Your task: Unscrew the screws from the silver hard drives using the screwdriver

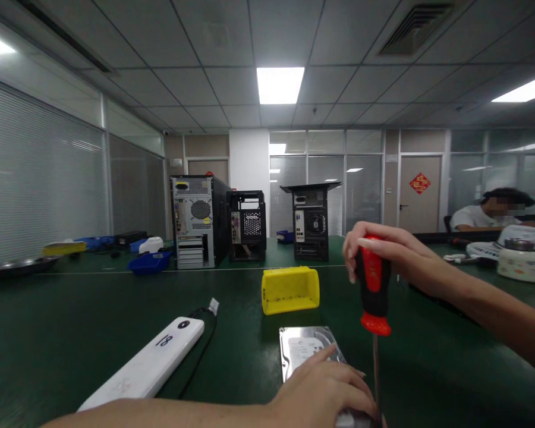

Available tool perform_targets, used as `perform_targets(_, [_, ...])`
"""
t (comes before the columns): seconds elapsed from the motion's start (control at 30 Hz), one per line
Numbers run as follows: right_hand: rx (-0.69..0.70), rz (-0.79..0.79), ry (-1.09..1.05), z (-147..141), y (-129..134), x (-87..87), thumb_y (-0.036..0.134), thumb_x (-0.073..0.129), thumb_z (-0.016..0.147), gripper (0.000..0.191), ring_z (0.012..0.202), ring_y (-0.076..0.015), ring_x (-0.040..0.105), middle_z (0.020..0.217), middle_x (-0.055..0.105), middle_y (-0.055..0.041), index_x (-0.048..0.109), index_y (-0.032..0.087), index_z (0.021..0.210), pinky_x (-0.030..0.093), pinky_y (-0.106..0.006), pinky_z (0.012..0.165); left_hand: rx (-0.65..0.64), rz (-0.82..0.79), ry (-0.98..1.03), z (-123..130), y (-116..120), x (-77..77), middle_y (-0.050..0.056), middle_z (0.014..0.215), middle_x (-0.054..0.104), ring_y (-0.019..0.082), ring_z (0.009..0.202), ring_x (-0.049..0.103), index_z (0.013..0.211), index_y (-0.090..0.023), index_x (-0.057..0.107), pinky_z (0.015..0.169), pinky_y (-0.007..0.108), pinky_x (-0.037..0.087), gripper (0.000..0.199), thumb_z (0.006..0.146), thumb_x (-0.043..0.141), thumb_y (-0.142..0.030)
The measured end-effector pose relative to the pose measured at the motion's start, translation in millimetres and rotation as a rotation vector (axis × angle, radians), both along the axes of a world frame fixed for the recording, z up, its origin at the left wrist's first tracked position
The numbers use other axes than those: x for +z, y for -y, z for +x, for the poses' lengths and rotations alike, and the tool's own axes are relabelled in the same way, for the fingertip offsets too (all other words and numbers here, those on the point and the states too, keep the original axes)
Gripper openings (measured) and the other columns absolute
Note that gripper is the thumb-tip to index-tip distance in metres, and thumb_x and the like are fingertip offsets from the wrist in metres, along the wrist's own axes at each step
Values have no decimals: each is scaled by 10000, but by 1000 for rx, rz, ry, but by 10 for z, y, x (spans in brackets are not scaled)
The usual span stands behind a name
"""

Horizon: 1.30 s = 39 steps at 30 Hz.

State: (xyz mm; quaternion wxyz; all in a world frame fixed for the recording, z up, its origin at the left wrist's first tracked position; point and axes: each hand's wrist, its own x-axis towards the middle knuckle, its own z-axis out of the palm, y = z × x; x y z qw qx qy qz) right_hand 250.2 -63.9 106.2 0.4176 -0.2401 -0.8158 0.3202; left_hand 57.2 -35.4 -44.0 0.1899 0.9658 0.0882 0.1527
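My right hand (378, 249) is closed around the red and black handle of a screwdriver (374, 279). The screwdriver stands nearly upright, its shaft running down beside the fingers of my left hand; the tip is out of sight at the bottom edge. My left hand (325, 383) is bent low, with curled fingers over a grey metal piece (353, 418) that is mostly hidden. Just beyond that hand, a silver hard drive (301, 346) with a white label lies on the green table, partly covered by the fingers.
A yellow bin (290, 291) lies beyond the hard drive. To the left are a white power bank-like block (147, 362) marked 18 and a black cable (207, 345). Computer cases (194, 223) stand farther back, near a blue tray (149, 263). A person (490, 211) sits at right.
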Motion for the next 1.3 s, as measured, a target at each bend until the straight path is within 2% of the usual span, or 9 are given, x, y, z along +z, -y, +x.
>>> perform_targets(0.1, [84,-46,-44,-48,84,19,309,424,930,220,804,-163,630,913,597,-51,554,199,1069,515,-287,711,1,9,17,4,8,14,-2,1135,652,188,1136,552,989,-255,649,1119,420,129,249,855,547,-438])
perform_targets(0.2, [122,-65,-186,-159,150,-29,246,447,931,332,838,-150,634,953,600,-25,419,304,1257,512,-304,759,-13,21,13,7,2,19,2,1141,650,175,1105,573,991,-254,644,1118,414,130,237,857,550,-425])
perform_targets(0.27, [154,-98,-269,-235,148,-87,228,488,917,307,817,-122,625,913,602,-5,466,311,1211,507,-270,754,-32,29,24,9,-12,13,1,1147,647,171,1098,577,1001,-249,641,1120,402,130,223,853,569,-399])
perform_targets(0.4, [228,-203,-376,-322,103,-157,233,576,868,87,774,-75,593,862,576,10,608,218,948,493,-200,726,-65,42,40,14,-34,-3,14,1146,648,176,1110,572,994,-224,640,1121,391,127,210,835,609,-357])
perform_targets(0.67, [182,-155,-250,-266,139,-64,192,596,851,48,679,-89,589,769,587,10,553,187,834,473,-208,617,-59,69,65,25,-47,-42,40,1114,661,185,1150,545,973,-209,632,1113,422,137,240,834,600,-402])
perform_targets(0.8, [115,-134,-215,-222,108,-74,214,567,873,31,646,-93,568,709,537,19,559,185,867,466,-222,622,-60,97,30,31,-63,-72,51,1128,655,204,1164,536,985,-208,632,1107,443,158,263,852,567,-425])
perform_targets(0.97, [226,-198,-174,-176,144,-21,379,426,921,276,708,-142,559,780,540,-28,585,172,1010,499,-305,685,-60,81,136,9,-41,-94,22,1104,661,186,1111,571,978,-227,635,1110,406,160,299,801,619,-467])
perform_targets(1.1, [219,-220,-96,-98,178,40,315,468,901,249,812,-180,580,873,564,-54,594,174,1063,512,-381,775,-57,45,131,-25,19,-29,23,1068,669,189,1081,585,960,-224,645,1104,416,172,280,790,635,-445])
perform_targets(1.3, [39,-30,-80,-30,127,-19,317,547,877,181,670,-129,597,758,555,-8,610,213,1012,530,-267,627,-2,-5,101,-90,153,129,37,1028,671,200,1068,589,953,-194,660,1106,408,176,272,786,647,-407])
